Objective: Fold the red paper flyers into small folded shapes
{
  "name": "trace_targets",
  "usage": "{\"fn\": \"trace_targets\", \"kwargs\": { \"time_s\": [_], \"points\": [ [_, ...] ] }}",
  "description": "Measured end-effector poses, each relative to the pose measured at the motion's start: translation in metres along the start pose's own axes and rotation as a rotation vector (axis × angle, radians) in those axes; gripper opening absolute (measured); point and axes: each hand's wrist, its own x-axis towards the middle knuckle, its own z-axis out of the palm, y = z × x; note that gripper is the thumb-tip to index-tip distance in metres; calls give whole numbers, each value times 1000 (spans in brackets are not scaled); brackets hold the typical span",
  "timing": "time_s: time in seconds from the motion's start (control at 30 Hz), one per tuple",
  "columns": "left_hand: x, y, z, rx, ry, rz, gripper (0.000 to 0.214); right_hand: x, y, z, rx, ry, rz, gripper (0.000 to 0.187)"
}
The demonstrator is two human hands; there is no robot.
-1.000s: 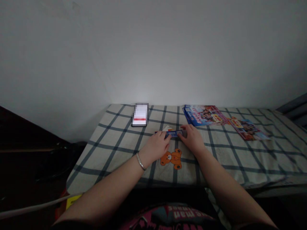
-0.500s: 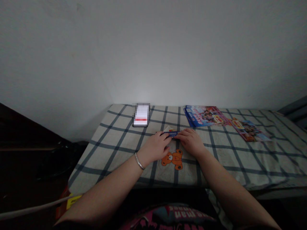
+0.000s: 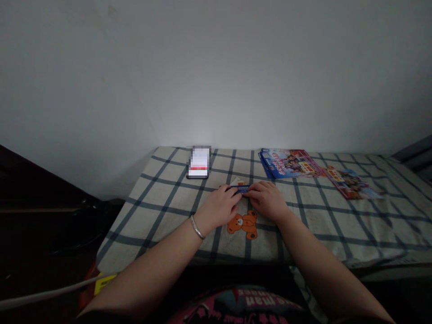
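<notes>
A small folded piece of printed paper, dark blue with a pale pointed part behind, lies on the checked cloth between my hands. My left hand presses its left end, fingers bent over it, with a silver bangle at the wrist. At the right end, my right hand has its fingertips pinched together on the paper. Both hands cover much of it, so its full shape is hidden. Just below the hands, an orange teddy bear is printed on the cloth.
A phone with a lit, blurred screen lies at the back left. Colourful printed leaflets are stacked at the back right, and another leaflet lies beside them. The tablecloth reaches a white wall.
My right hand has shifted very slightly left along the paper, covering a little more of its right end. My left hand stays in nearly the same place.
</notes>
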Motion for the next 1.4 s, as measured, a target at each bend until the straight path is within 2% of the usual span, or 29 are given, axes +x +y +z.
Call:
{"fn": "trace_targets", "kwargs": {
  "time_s": [0.27,0.73,0.87,0.97,1.03,1.2,1.4],
  "points": [
    [1,0,-1,3,6,5,34,-5,13,-5,7,18,55,17],
    [0,-1,0,4,6,-3,33,-13,33,-11,26,5,147,22],
    [-1,-2,1,-5,12,2,32,-15,38,-10,46,68,249,24],
    [-1,-1,1,0,21,14,30,-14,39,-5,122,181,308,25],
    [-1,0,1,4,26,12,30,-12,36,-1,159,236,293,23],
    [3,1,9,-27,42,-2,42,-2,21,9,149,162,120,21],
    [7,-2,16,-67,32,16,46,4,13,9,89,104,141,23]
  ]
}}
